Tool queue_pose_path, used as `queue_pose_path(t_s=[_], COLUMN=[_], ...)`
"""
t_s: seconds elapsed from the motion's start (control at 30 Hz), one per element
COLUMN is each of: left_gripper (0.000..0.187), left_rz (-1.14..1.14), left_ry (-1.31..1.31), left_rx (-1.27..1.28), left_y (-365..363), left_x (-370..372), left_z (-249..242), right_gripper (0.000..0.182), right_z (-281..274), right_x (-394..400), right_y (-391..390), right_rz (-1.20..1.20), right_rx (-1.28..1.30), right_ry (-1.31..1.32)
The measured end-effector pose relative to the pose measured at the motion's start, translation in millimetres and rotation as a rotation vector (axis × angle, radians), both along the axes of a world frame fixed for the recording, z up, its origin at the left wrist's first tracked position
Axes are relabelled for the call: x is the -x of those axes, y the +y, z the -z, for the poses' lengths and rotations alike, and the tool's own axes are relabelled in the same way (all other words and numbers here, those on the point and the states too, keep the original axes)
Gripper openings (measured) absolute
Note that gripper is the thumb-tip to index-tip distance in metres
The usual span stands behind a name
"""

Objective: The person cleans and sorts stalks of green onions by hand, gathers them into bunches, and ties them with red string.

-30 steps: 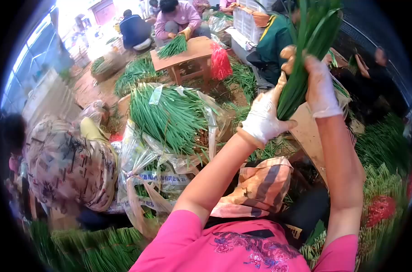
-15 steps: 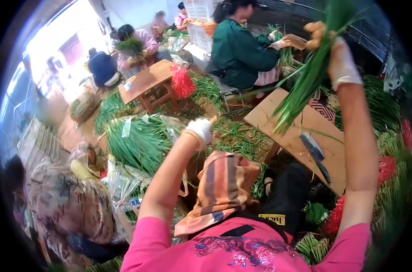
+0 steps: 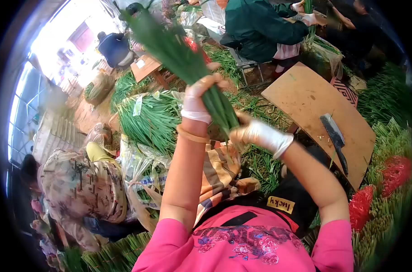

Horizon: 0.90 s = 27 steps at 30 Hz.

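Note:
A bunch of long green stalks (image 3: 174,54) slants across the front of me, its leafy end toward the upper left. My left hand (image 3: 201,97), in a pale glove, is wrapped round the middle of the bunch. Around its lower end closes my right hand (image 3: 256,134), also gloved. Below them a striped cloth (image 3: 222,165) lies over my lap. On the wooden table (image 3: 296,95) to the right rests a knife (image 3: 334,138) with a dark handle. A large pile of green stalks (image 3: 149,120) is left of my hands.
A co-worker in dark green (image 3: 256,31) sits beyond the table, holding stalks. Another person in a patterned top (image 3: 81,190) bends at the left. Red netting (image 3: 361,208) and stacked stalks (image 3: 387,226) stand at the right. A second small table (image 3: 144,68) is farther back.
The bunch has come down from the upper right to the centre. My left hand has risen and taken hold of it, while my right hand has come down to its lower end. The view has shifted.

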<state>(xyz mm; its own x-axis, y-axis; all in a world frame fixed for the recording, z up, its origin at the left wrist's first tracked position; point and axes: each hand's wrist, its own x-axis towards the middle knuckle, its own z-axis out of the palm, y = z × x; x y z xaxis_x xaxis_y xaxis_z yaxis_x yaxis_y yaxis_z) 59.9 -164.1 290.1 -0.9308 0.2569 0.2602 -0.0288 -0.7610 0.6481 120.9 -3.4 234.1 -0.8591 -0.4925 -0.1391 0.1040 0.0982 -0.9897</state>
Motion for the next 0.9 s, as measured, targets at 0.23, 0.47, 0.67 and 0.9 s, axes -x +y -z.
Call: queue_pose_path(t_s=[0.23,0.47,0.67,0.9], left_gripper=[0.039,0.039,0.017,0.021], left_rz=[-0.082,-0.097,0.185,0.318], left_ry=[-0.099,-0.169,-0.364,-0.528], left_rx=[-0.382,-0.573,-0.439,-0.263], left_y=[-105,-159,-91,-19], left_x=[28,7,-25,-32], left_z=[80,129,116,136], right_gripper=[0.018,0.029,0.03,0.027], right_z=[94,127,64,8], right_x=[-60,-80,-51,-26], right_y=[29,114,78,41], right_rz=[0.489,0.933,0.593,0.057], right_rx=[0.331,0.545,0.111,-0.379], right_ry=[-0.282,-0.294,-0.007,-0.086])
